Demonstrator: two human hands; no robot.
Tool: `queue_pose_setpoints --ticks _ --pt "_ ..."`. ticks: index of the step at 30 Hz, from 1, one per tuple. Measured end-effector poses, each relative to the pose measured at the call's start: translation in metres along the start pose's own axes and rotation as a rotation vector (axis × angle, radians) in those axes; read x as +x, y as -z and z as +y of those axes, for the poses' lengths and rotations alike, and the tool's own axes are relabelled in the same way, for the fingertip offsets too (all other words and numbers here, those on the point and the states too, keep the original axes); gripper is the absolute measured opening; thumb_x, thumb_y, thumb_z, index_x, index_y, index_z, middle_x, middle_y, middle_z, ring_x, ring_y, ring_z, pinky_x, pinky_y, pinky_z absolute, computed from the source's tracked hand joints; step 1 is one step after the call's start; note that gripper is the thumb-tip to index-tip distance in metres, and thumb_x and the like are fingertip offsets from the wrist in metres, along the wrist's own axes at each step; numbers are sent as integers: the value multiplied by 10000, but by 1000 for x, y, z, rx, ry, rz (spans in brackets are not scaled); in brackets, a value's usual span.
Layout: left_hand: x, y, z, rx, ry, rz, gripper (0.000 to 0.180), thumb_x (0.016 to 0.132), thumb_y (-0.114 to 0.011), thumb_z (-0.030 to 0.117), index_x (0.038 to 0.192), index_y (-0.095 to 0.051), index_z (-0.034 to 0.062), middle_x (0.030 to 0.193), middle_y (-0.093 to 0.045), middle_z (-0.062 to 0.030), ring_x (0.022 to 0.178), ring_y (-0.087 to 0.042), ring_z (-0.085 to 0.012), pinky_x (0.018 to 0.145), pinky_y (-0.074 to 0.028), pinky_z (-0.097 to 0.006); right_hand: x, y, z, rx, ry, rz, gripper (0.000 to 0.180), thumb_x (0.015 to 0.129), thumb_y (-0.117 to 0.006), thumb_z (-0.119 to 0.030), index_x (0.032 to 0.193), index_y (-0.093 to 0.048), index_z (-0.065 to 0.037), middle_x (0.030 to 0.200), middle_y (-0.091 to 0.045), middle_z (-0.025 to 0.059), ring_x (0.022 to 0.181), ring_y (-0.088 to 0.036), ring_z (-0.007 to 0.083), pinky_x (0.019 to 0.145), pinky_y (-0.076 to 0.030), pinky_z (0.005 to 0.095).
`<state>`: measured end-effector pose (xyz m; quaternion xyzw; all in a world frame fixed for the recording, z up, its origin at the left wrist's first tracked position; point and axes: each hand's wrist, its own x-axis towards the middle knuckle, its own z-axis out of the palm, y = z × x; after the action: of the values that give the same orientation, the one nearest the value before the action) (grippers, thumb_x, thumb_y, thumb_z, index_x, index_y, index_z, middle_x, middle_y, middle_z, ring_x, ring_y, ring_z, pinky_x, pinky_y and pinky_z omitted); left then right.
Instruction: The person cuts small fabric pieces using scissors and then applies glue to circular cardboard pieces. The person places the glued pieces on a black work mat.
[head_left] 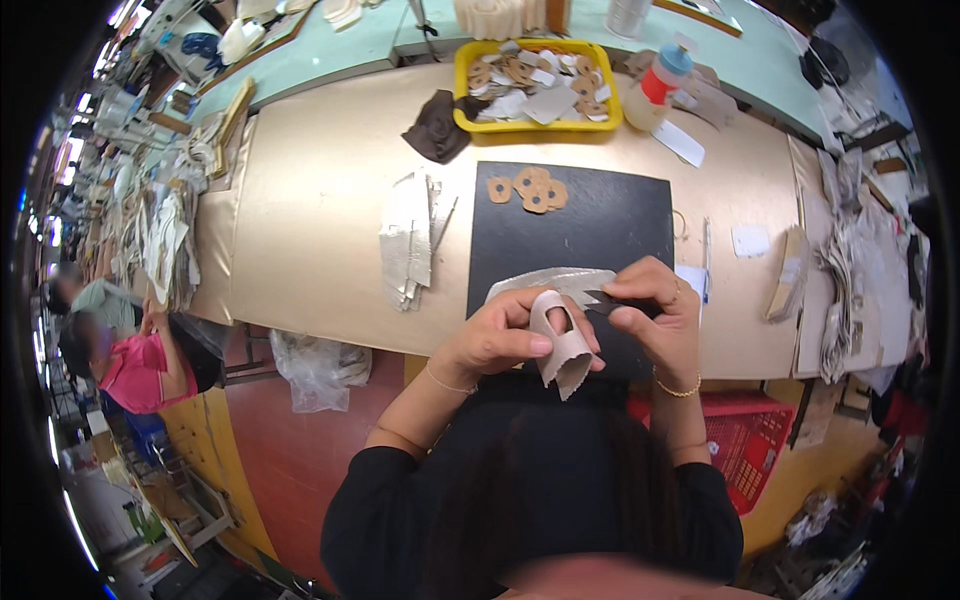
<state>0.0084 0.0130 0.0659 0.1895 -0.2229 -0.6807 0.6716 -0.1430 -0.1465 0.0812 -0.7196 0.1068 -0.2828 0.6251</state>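
My left hand pinches a beige fabric piece with a zigzag-cut edge and an oval opening, bent round the fingers. Just to its right, my right hand holds a small dark, jagged-edged piece between thumb and fingers; its exact kind is unclear. Both hands are above the near part of a black mat. Partly behind them lies another light piece with a zigzag edge. Several tan cut pieces with dark round centres rest at the mat's far side.
Left of the mat lies a stack of light fabric pieces. Beyond it sit a crumpled dark cloth, a yellow tray of cut pieces and a bottle. A red crate stands below the table. Two people are at far left.
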Motion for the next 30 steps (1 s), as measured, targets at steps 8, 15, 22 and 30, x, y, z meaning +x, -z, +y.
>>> queue_pose_setpoints --ticks 8,15,22,30 --pt "-1 3 -5 -70 8 -44 221 847 -644 152 1005 -536 41 1064 -624 -246 972 -657 -411 842 -543 -453 1 -8 -4 42 -31 -75 261 712 -819 -64 958 -735 -35 853 -662 71 782 -620 151 683 -474 262" --pt "-2 4 -4 -57 27 -54 214 845 -640 145 991 -519 45 1054 -622 -229 965 -658 -391 853 -537 -440 3 -6 -6 2 -28 -109 251 711 -819 -62 947 -735 -35 846 -667 72 786 -626 157 687 -479 265" --pt "-2 2 -5 -73 28 -62 222 854 -636 155 992 -508 37 1057 -613 -227 982 -648 -361 854 -532 -428 3 -8 -8 -47 1 -91 202 728 -806 -56 915 -735 -33 815 -669 74 760 -633 161 674 -487 268" --pt "1 -1 -10 -74 35 33 210 838 -628 179 971 -538 44 1008 -619 -280 881 -658 -407 745 -556 -461 0 -6 -7 -139 27 -51 182 726 -805 -57 891 -734 -27 812 -674 73 737 -641 169 654 -492 264"
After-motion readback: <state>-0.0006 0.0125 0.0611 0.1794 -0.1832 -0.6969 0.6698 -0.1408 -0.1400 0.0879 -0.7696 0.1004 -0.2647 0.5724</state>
